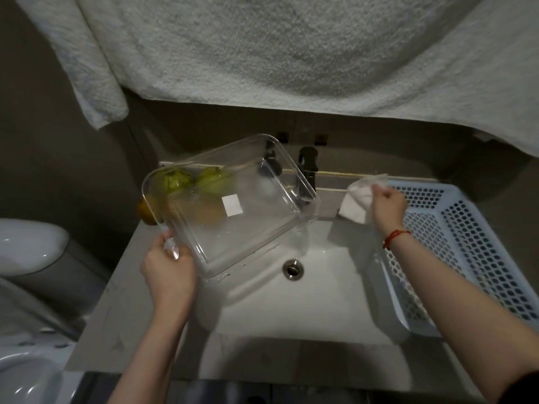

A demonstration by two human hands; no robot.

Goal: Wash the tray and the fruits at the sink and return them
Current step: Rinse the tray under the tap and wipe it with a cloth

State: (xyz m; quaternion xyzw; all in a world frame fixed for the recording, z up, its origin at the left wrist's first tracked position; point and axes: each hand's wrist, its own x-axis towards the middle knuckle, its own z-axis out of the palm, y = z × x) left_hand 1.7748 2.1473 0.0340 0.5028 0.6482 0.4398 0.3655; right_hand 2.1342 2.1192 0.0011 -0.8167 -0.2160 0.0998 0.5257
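Dim bathroom, hanging towel (262, 48), toilet (26, 243)

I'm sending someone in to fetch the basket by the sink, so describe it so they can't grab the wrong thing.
Start at the white sink with the black faucet behind it. On the counter along the sink's right edge lies the basket. It is pale blue plastic, rectangular, its walls and floor full of small holes, unlike the clear tray held in the left hand.

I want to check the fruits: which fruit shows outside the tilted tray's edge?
The orange fruit at the clear tray's left edge; the other fruits show only through the tray.
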